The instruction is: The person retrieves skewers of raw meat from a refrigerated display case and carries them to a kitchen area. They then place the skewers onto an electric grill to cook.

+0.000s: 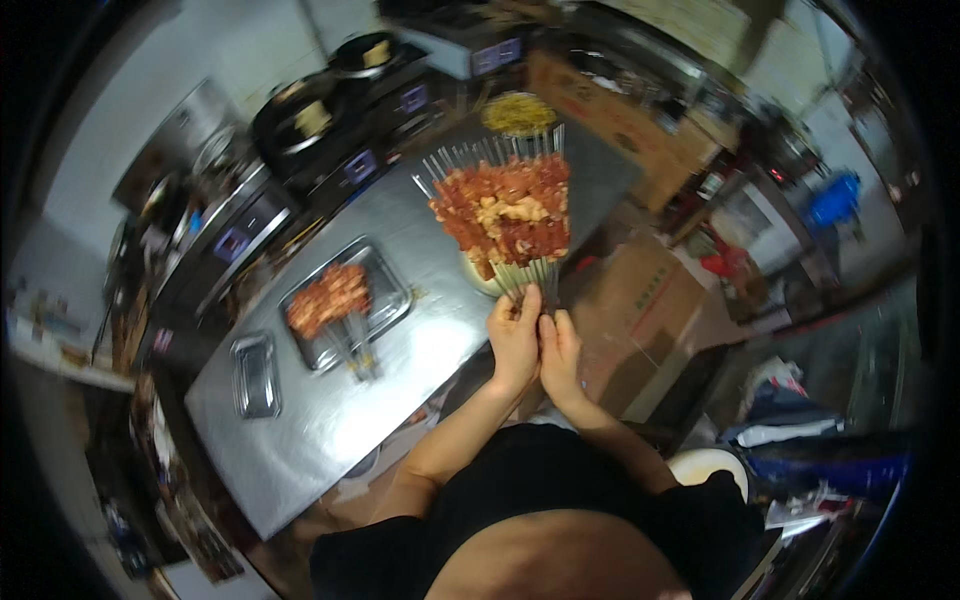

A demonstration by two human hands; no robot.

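Note:
My left hand [514, 339] and my right hand [560, 351] are side by side, both gripping the lower ends of a fanned bunch of meat skewers [510, 206]. Chunks of reddish meat, with a paler band across the middle, cover the metal sticks, whose bare tips point away from me. The fan is held up over the right part of a stainless steel table [420, 352]. Partly hidden beneath it sits a pale round bowl [482, 274]. To the left, more meat skewers [330, 300] rest on a rectangular metal tray [390, 289], their handles sticking out over its near edge.
A smaller metal tray [256, 375] lies near the table's left end. Yellow strips of food [517, 112] stand at the far end. Behind the table are black pans [296, 124] on cookers. Cardboard boxes [637, 300] are stacked at the right.

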